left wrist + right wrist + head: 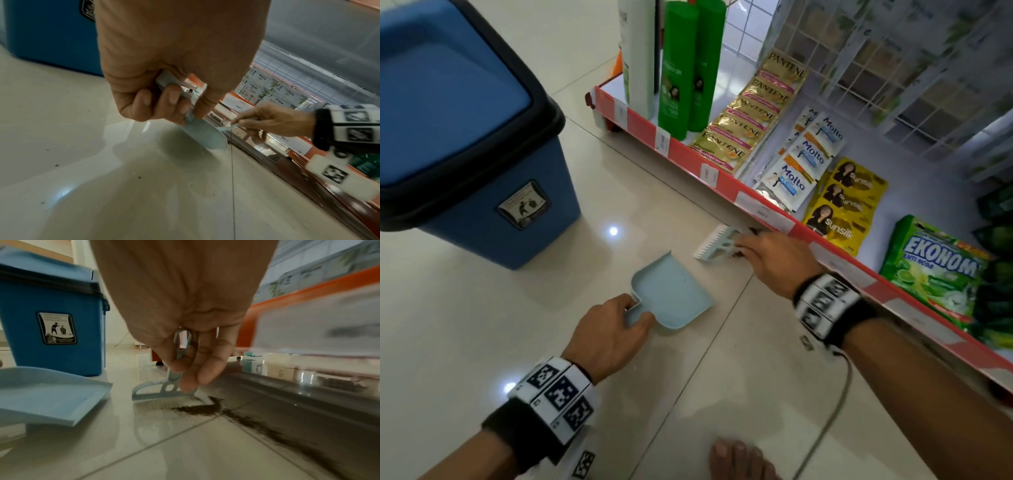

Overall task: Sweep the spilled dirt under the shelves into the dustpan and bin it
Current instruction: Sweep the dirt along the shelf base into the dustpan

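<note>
A pale blue dustpan (671, 291) (47, 394) lies on the tiled floor, its open edge toward the shelf. My left hand (606, 334) (164, 104) grips its short handle. My right hand (774, 263) (191, 363) holds the handle of a small pale blue brush (719, 245) (164, 392), whose bristles touch the floor by the shelf's front edge. Dark dirt (205, 408) lies in a streak just right of the bristles and runs back under the shelf. A blue bin (458, 144) (51, 324) with a black rim and closed lid stands to the left.
The low shelf (756, 202) with a red front strip holds green bottles (688, 65) and sachets (791, 171); its edge hangs close over the right hand. A bare foot (739, 459) and a grey cable (832, 404) are on the floor near me.
</note>
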Tool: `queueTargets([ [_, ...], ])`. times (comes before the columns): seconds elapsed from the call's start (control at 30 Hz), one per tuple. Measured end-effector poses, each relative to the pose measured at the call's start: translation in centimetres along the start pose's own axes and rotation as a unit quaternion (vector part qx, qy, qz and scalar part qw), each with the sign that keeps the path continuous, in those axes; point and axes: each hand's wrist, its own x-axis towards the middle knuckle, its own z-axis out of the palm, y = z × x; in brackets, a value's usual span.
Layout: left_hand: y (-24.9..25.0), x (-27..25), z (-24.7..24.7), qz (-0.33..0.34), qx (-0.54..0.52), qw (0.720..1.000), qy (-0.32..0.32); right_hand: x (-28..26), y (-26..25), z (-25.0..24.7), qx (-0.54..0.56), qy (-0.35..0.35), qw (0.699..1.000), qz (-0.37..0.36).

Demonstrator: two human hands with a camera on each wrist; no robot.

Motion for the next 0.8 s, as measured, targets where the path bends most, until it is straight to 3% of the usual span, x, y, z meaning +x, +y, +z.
queueTargets([
  [0.17,-0.8,-0.2,-0.2,-0.005,-0.002,1.0,0.005,-4.7,4.1,-1.0,0.065,0.002,0.998,0.01],
  [0.3,-0.2,0.1,0.2,-0.004,0.0,1.0,0.0,-3.2,2.7,-1.8,0.099,0.065,0.993,0.003],
  [0.47,1.0,0.5,0.4,0.013,0.006,1.0,-0.009,1.1,-1.3,0.2,-0.034,0.124,0.991,0.039],
  [0.6,1.2,0.9,0.5,0.009,-0.002,1.0,-0.01,1.4,-1.9,1.1,-0.077,0.073,0.984,0.14],
  [0.8,0.5,1.0,0.3,-0.005,-0.009,1.0,-0.007,-4.3,1.0,0.5,-0.104,-0.002,0.983,0.152],
])
